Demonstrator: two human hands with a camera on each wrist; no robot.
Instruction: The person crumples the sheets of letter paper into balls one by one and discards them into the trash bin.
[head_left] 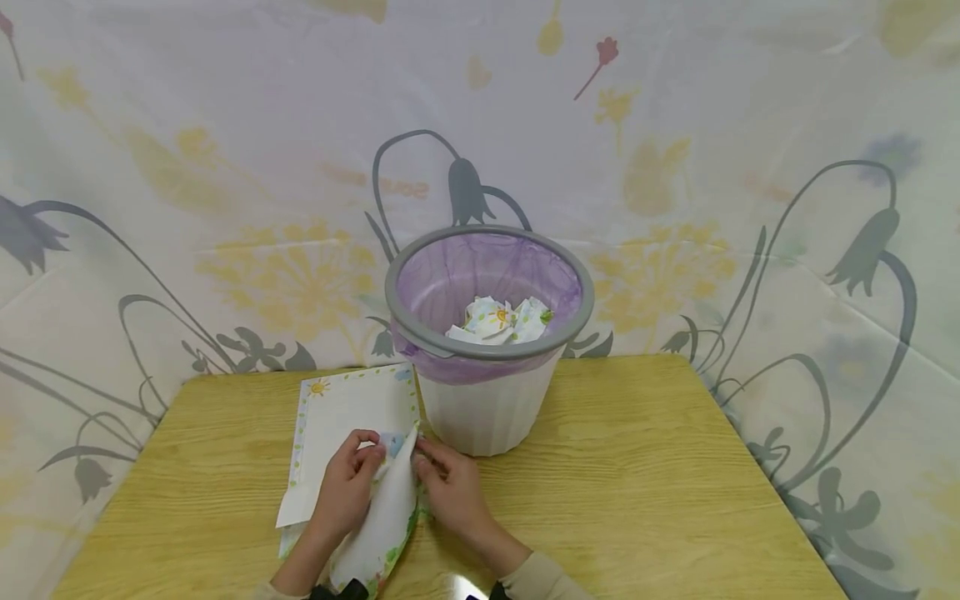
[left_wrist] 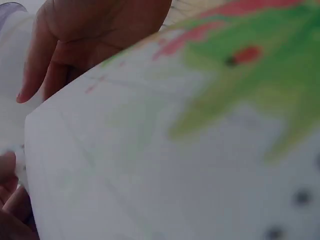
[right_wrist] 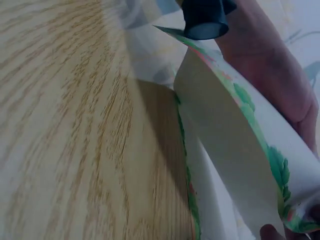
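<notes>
A white sheet of paper (head_left: 390, 512) with a colorful printed border stands bent up between the two hands. My left hand (head_left: 348, 483) pinches it near its upper edge, the fingers curled inward. On the other side my right hand (head_left: 456, 492) grips the sheet's edge between thumb and fingers. Green leaves and a small red-and-black spot show on the sheet (left_wrist: 150, 140) in the left wrist view, where it hides much of both hands. The curved sheet (right_wrist: 225, 120) lifts off the wood in the right wrist view. More printed paper (head_left: 360, 408) lies flat beneath and behind my left hand.
A white bin (head_left: 480, 417) with a grey rim and purple liner stands just beyond my right hand. Several crumpled papers (head_left: 498, 321) lie inside it. The wood-grain table (head_left: 645, 483) ends at a flower-printed cloth backdrop (head_left: 300, 167).
</notes>
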